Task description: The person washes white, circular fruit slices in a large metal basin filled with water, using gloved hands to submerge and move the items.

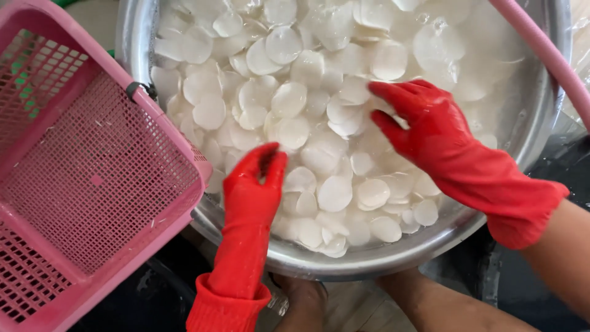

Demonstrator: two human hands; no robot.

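Note:
A wide metal basin (369, 261) holds a heap of thin white round slices (289, 98) in milky water. Both my hands wear red rubber gloves. My left hand (255, 181) rests on the slices near the basin's front left, with its fingers pressed together and pointing away from me. My right hand (424, 120) lies on the slices at the right, fingers spread and pointing left. Neither hand visibly grips a slice.
A pink plastic mesh basket (92, 178) stands tilted against the basin's left rim. A pink hose (547, 55) runs over the basin's right edge. My bare knee and foot (301, 301) show below the basin, on dark wet ground.

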